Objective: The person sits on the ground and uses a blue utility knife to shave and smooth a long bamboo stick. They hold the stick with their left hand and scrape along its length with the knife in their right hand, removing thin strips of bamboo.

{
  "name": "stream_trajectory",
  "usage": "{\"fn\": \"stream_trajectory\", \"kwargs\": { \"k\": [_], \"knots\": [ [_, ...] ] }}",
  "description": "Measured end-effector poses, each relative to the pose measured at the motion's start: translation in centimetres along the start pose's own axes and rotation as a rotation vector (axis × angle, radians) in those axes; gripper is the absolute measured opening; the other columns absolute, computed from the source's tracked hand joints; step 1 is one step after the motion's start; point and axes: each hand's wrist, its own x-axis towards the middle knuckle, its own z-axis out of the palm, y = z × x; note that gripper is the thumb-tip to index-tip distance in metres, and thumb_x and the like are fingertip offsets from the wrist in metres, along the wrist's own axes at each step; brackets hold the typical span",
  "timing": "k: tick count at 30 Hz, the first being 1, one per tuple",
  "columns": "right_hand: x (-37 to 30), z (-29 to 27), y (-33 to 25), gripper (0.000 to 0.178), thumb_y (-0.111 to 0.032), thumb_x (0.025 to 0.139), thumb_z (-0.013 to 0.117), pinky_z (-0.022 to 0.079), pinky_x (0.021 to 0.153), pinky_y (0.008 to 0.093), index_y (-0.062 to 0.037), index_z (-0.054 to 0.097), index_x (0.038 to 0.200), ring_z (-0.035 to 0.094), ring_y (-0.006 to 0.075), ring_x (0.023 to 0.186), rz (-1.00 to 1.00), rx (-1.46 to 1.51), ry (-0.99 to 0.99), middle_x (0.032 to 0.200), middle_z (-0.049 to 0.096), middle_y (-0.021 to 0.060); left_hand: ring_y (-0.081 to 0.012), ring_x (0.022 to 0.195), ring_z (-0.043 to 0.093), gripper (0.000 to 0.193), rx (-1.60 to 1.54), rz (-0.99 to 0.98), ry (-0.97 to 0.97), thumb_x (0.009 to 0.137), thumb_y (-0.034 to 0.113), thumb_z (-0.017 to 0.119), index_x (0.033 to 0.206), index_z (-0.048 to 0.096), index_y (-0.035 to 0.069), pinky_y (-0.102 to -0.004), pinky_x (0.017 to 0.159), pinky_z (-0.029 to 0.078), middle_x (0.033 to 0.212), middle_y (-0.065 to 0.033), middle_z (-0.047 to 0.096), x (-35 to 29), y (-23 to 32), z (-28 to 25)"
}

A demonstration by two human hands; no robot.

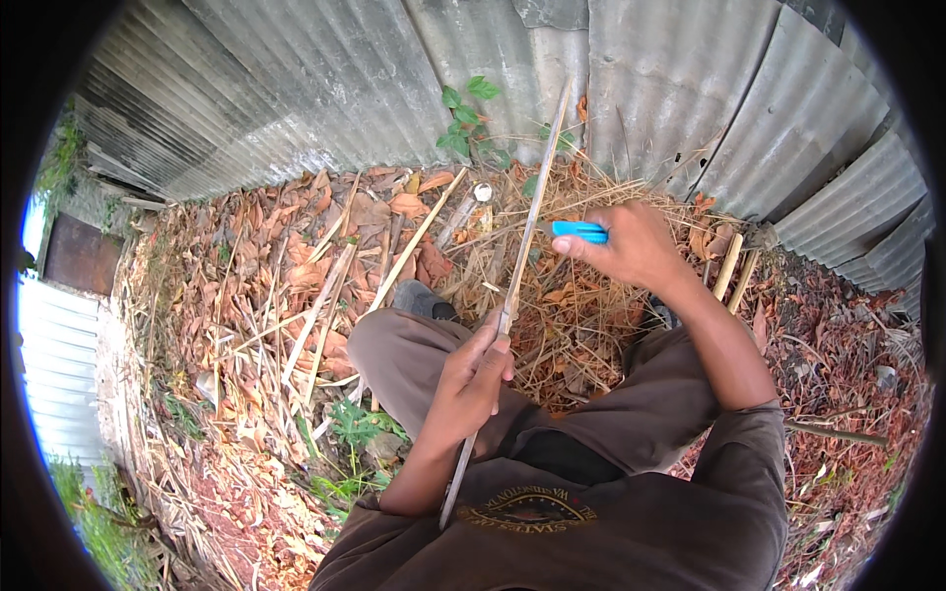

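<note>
My left hand (470,382) is closed around a long, thin wooden strip (537,201), gripping it below its middle. The strip slants from my lap up toward the metal fence, its lower end resting against my shirt. A pale, frayed patch shows on the wood just above my fingers. In my right hand (634,243) is a blue-handled utility knife (579,231), gripped to the right of the strip. The knife's tip points left at the strip; I cannot tell whether it touches the wood.
Corrugated metal sheets (680,98) form a fence ahead. Dry leaves (296,212) cover the ground, with split strips (414,241) lying to the left and more pieces (727,268) at the right. Dry shavings (567,340) lie between my bent legs. A green plant (461,128) grows against the fence.
</note>
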Motion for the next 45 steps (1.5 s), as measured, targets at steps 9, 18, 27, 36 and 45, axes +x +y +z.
{"fn": "stream_trajectory", "kwargs": {
  "k": [9,18,27,36,45],
  "knots": [
    [1.4,3.4,1.0,0.084,-0.086,0.071,0.047,0.049,0.052,0.0451,-0.0047,0.066,0.06,0.061,0.0347,0.051,-0.065,-0.114,0.041,0.049,0.056,0.0162,-0.0214,0.114,0.055,0.047,0.416,0.377,0.079,0.097,0.009,0.052,0.139,0.039,-0.006,-0.0301,0.098,0.041,0.123,-0.0209,0.058,0.9,-1.4,1.0],
    [-0.1,5.3,-1.2,0.085,-0.085,0.075,0.042,0.05,0.052,0.0465,-0.0054,0.069,0.065,0.063,0.0343,0.053,-0.154,-0.097,0.024,0.048,0.056,0.0149,-0.0213,0.129,0.045,0.049,0.367,0.273,0.049,0.095,0.004,0.054,0.138,0.038,-0.01,-0.0299,0.106,0.033,0.135,-0.0228,0.051,-0.3,-0.6,-0.2],
    [4.4,0.9,3.8,0.09,-0.088,0.075,0.036,0.051,0.061,0.0482,-0.0045,0.071,0.072,0.065,0.035,0.063,0.097,-0.165,0.156,0.058,0.061,0.0165,-0.0129,0.117,0.05,0.049,0.239,0.175,-0.054,0.095,0.001,0.053,0.141,0.038,-0.005,-0.0255,0.098,0.036,0.124,-0.0107,0.057,-2.3,0.7,0.4],
    [4.8,-3.2,19.5,0.094,-0.085,0.079,0.032,0.049,0.073,0.046,0.0017,0.065,0.07,0.066,0.037,0.077,0.714,-0.092,0.352,0.071,0.064,0.022,-0.0033,0.046,0.039,0.051,-0.06,-0.035,-0.232,0.1,0.013,0.048,0.147,0.03,0.003,-0.02,0.044,0.033,0.072,0.0001,0.048,-4.1,-1.5,-0.2],
    [-1.8,1.7,0.8,0.076,-0.079,0.077,0.049,0.049,0.051,0.0441,-0.0056,0.065,0.064,0.061,0.0325,0.049,-0.072,-0.06,0.041,0.048,0.055,0.0129,-0.0067,0.047,0.047,0.043,-0.345,-0.11,-0.155,0.103,0.016,0.039,0.144,0.034,0.004,-0.0188,0.044,0.038,0.078,-0.0058,0.053,-0.3,-0.4,-0.2]
  ]
}}
